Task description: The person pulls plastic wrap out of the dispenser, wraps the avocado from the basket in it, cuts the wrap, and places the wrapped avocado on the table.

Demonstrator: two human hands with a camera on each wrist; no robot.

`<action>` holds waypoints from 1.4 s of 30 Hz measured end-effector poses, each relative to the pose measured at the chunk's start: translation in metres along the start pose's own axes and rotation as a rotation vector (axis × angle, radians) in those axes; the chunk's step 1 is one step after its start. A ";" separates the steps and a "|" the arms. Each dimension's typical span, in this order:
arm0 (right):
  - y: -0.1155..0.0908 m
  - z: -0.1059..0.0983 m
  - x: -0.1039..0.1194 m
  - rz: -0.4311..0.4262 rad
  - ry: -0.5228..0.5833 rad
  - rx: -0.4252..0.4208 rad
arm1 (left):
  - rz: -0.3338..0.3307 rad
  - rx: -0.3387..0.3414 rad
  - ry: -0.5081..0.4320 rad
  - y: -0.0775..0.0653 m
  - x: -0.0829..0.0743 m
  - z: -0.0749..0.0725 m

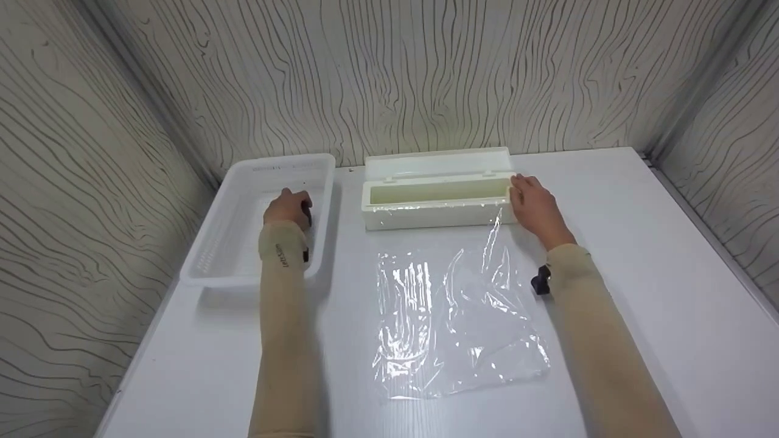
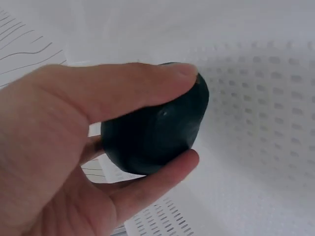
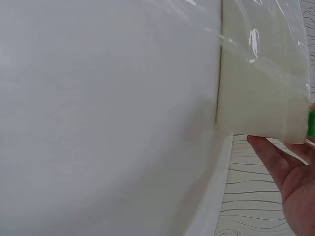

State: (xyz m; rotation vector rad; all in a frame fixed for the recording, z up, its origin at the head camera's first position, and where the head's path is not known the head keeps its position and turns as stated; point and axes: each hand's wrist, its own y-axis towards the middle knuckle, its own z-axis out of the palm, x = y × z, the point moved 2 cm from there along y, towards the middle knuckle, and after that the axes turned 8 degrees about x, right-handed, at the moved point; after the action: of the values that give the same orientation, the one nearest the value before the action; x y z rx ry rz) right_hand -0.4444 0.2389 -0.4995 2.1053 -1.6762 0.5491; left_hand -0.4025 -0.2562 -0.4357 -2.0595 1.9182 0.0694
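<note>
My left hand (image 1: 289, 207) is inside a white perforated plastic basket (image 1: 207, 237) on the left. It grips a dark, smooth avocado (image 2: 157, 128) between thumb and fingers, near the basket's holed wall in the left wrist view. At the back middle, a long white cling film box (image 1: 435, 218) has its lid (image 1: 438, 163) tipped back. My right hand (image 1: 535, 207) holds this box by its right end, fingers at the upper corner. Clear cling film (image 1: 462, 328) drapes over the box's front edge and spreads wrinkled across the table. Something green (image 3: 311, 124) shows by the right fingers.
The white table (image 1: 657, 255) carries basket, box and film. Patterned wall panels (image 1: 426, 73) stand behind and at both sides, close behind the basket and the open lid. Dark wrist camera mounts (image 1: 540, 281) stick out from the sleeves.
</note>
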 end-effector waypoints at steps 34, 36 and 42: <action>-0.001 0.005 0.001 0.028 0.030 -0.006 | 0.459 -0.257 0.037 -0.019 -0.072 -0.034; -0.001 0.005 0.000 0.019 0.035 -0.019 | 0.499 -0.240 0.037 -0.025 -0.081 -0.030; 0.000 0.005 0.002 0.009 0.046 -0.025 | 0.612 -0.204 0.024 -0.045 -0.104 -0.018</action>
State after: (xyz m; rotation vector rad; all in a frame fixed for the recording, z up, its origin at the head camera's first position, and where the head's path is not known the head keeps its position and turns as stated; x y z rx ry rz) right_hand -0.4436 0.2343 -0.5024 2.0537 -1.6592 0.5719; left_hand -0.3717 -0.1588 -0.3830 -1.5041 2.5756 0.3948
